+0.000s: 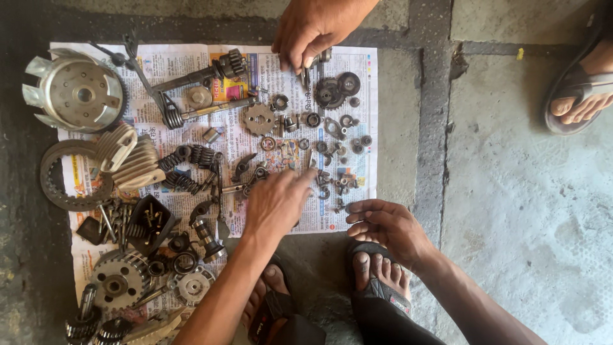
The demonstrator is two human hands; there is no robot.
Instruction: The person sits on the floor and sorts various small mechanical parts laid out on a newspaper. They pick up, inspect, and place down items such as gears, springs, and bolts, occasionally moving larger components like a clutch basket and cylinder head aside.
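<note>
My left hand lies palm down on the newspaper, its fingers stretched toward a cluster of small bolts and nuts; I cannot see anything gripped in it. My right hand rests open above my right foot, fingertips at the paper's near edge, holding nothing. Across the paper another person's hand pinches a small metal part beside two dark gears.
Engine parts cover the newspaper: a finned metal wheel, a toothed ring, coil springs, a sprocket, a clutch hub, shafts and washers. My sandalled feet sit below. Another person's sandalled foot is at right on concrete.
</note>
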